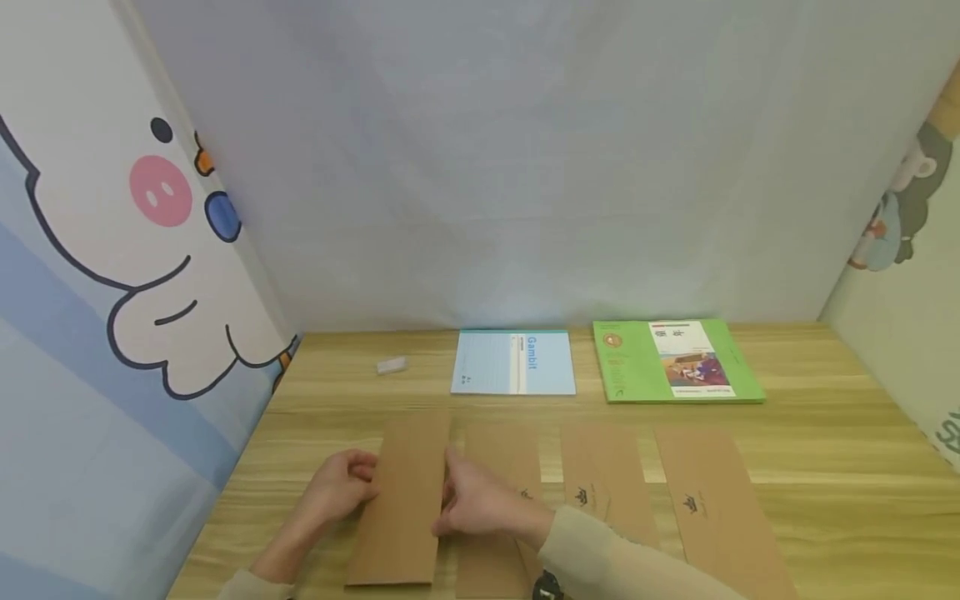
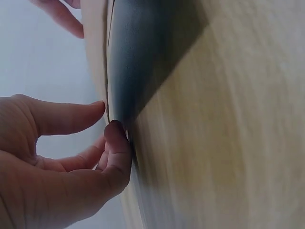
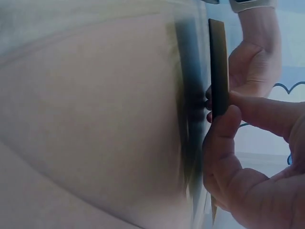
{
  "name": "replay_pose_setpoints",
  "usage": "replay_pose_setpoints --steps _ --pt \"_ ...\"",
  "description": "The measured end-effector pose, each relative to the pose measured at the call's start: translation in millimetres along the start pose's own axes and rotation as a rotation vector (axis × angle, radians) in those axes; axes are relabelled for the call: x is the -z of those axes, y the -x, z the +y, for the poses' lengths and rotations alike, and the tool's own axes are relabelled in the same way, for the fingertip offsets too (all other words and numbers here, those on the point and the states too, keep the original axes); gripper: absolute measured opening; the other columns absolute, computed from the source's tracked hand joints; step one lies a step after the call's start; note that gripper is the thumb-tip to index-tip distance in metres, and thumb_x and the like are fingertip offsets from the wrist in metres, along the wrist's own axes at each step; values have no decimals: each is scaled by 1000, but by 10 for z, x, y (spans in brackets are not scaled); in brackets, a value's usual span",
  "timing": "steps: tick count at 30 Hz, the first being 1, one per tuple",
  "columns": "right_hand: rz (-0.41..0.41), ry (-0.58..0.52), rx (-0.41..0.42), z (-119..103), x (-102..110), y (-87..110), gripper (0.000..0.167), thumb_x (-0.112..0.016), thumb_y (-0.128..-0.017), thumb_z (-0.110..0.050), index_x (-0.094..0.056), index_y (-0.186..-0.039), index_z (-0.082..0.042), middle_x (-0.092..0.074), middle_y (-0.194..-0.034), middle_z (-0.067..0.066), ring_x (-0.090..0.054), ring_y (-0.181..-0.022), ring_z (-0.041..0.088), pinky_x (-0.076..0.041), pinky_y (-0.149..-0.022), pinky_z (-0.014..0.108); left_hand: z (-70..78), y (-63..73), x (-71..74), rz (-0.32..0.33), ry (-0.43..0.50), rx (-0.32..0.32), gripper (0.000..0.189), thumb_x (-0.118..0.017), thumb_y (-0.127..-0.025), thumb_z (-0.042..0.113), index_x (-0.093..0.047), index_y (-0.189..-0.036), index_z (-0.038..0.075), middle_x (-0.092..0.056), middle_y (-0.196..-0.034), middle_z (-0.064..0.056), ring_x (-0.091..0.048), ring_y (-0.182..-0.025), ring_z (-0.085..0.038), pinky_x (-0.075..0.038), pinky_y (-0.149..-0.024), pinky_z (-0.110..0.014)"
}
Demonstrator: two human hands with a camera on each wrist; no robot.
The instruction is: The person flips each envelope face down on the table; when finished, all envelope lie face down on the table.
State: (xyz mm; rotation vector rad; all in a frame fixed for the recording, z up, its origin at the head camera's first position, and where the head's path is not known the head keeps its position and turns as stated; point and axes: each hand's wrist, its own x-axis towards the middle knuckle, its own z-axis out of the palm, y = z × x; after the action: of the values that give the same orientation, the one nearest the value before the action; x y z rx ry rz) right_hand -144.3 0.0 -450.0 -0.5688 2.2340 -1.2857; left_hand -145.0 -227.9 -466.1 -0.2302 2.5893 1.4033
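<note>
A plain brown kraft-paper envelope (image 1: pixel 401 508) is held over the left part of the table, its shadow showing beneath it in the left wrist view. My left hand (image 1: pixel 337 487) pinches its left long edge, thumb on top and curled fingers under. On the opposite edge my right hand (image 1: pixel 483 496) pinches it between thumb and fingers. Seen edge-on in the right wrist view, the held envelope (image 3: pixel 219 67) looks thin and flat. Right beside it, partly hidden under my right hand and sleeve, lies a similar envelope (image 1: pixel 502 450) with a small dark print.
Two more printed envelopes, one in the middle (image 1: pixel 611 458) and one further right (image 1: pixel 712 500), lie in the same row. Behind are a small whitish block (image 1: pixel 392 365), a light blue notebook (image 1: pixel 487 362) and a green book (image 1: pixel 633 367). Curtains border the wooden table (image 1: pixel 817 417).
</note>
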Motion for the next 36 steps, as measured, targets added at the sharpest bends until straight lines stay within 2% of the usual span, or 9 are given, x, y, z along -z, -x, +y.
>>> replay_pose_setpoints --steps 3,5,7,10,16,26,31,36 --pt "12 108 -21 18 -24 -25 100 -86 -67 -7 -23 -143 9 -59 -77 -2 -55 -65 11 -47 -62 26 -15 -11 4 6 -30 -7 43 -66 -72 -13 -56 -114 -12 -60 -90 -12 -56 -82 -23 -49 -68 -35" --pt "24 160 -34 21 -36 -37 84 -87 -66 -10 -37 -133 7 -57 -74 -4 -53 -63 11 -46 -59 26 -17 -15 3 12 -51 -19 43 -66 -70 -14 -57 -113 -12 -60 -88 -10 -57 -81 -23 -50 -67 -35" --pt "34 193 -42 16 -47 -42 70 -87 -65 -10 -46 -120 2 -54 -71 -4 -52 -60 12 -45 -56 26 -14 -17 2 20 -79 -34 43 -66 -69 -14 -58 -111 -11 -61 -86 -9 -57 -78 -21 -50 -66 -35" --pt "47 231 -55 8 -66 -46 57 -88 -64 -11 -48 -103 -6 -53 -71 -4 -51 -59 12 -44 -55 26 -11 -16 2 31 -121 -46 41 -67 -69 -12 -59 -109 -10 -61 -83 -6 -57 -76 -20 -50 -65 -35" --pt "51 276 -70 19 -97 -68 55 -88 -63 -12 -47 -99 -9 -53 -71 -5 -50 -59 11 -44 -55 26 -29 -10 10 46 -177 -57 40 -68 -69 -10 -62 -109 -9 -63 -82 -4 -58 -76 -19 -50 -65 -34" --pt "42 211 -84 30 -101 -114 52 -87 -61 -7 -49 -97 -7 -54 -70 -2 -52 -59 13 -44 -55 27 -2 23 51 53 -297 -105 37 -70 -68 -7 -66 -105 -5 -64 -82 -2 -60 -79 -20 -50 -68 -37" --pt "43 160 -110 23 -87 -123 52 -86 -62 -3 -49 -98 -5 -55 -70 1 -53 -60 14 -45 -56 27 -10 2 42 43 -304 -113 38 -69 -67 -7 -66 -106 -6 -62 -80 -2 -58 -77 -19 -50 -66 -36" --pt "47 127 -110 26 -88 -112 48 -85 -62 0 -48 -92 -6 -56 -67 2 -57 -54 13 -46 -53 25 -27 -10 33 55 -309 -107 39 -69 -66 -7 -66 -104 -5 -61 -79 -1 -58 -75 -18 -49 -65 -34"
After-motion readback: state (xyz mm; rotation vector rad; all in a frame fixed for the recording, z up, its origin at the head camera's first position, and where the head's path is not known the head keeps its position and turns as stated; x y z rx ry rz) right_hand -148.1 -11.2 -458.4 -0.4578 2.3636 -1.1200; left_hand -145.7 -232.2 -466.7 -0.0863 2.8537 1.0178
